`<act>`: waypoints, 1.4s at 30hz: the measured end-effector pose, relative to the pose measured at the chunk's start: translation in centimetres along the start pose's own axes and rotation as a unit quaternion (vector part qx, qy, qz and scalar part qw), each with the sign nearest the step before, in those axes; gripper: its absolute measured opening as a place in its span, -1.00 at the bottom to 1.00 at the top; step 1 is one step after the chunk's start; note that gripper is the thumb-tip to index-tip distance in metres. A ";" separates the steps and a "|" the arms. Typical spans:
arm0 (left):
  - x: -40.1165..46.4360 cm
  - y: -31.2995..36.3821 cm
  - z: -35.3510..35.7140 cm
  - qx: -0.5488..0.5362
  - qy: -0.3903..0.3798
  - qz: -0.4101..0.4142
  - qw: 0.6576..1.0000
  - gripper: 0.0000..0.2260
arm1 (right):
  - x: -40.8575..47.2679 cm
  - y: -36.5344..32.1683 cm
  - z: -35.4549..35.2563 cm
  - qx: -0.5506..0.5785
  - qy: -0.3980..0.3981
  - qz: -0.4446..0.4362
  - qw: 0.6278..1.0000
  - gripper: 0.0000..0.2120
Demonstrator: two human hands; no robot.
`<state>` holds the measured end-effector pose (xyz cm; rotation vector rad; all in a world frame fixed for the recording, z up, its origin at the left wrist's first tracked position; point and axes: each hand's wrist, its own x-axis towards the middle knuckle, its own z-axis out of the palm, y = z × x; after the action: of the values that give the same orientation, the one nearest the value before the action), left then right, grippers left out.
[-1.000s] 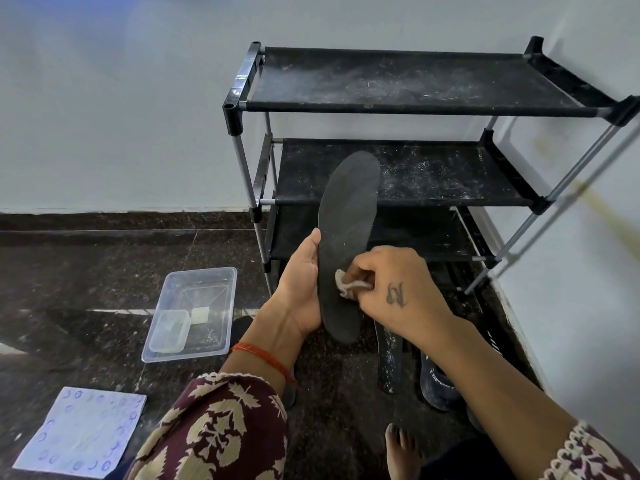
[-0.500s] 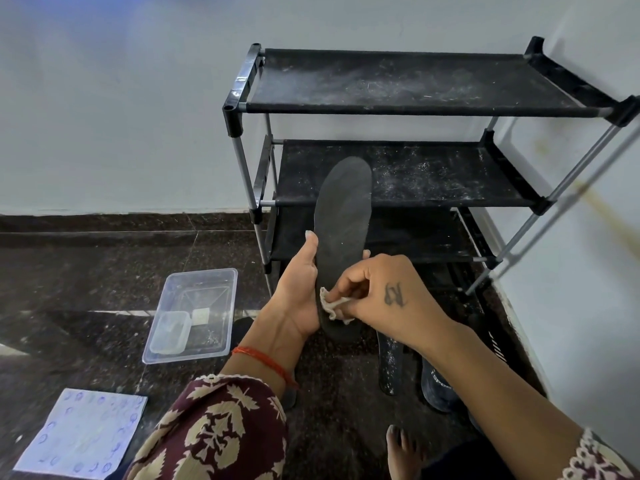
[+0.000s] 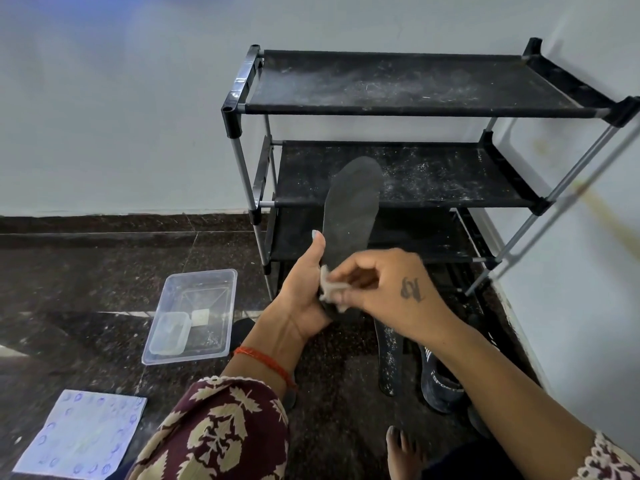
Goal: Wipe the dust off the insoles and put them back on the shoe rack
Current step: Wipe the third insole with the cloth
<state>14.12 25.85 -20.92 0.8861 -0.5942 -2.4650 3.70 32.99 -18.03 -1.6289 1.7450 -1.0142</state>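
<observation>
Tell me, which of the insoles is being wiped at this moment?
The dark insole held upright by the left hand, rubbed with the cloth; the speckled one lies untouched on the floor.

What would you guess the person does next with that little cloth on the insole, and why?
Probably drag the cloth up the insole toward its toe end. The right hand pinches the cloth against the heel end, where the left hand grips the insole upright, and the long grey stretch above looks not yet reached.
</observation>
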 end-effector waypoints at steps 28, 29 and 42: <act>0.1 0.4 -0.3 -0.048 -0.010 0.036 0.998 -0.51 | 0.1 0.4 -0.4 -0.056 -0.154 -0.104 0.981 -0.78; 0.2 0.4 -0.4 -0.050 -0.011 0.032 0.998 -0.52 | 0.1 0.5 -0.5 -0.077 -0.165 -0.102 0.978 -0.75; 0.5 0.2 -0.3 0.015 -0.017 0.088 0.996 -0.62 | 0.4 1.5 -0.4 -0.129 0.054 -0.130 0.982 -0.83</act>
<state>14.02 25.39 -21.28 0.7697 -0.6928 -2.3219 2.45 32.64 -18.93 -2.0410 1.8306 -1.0432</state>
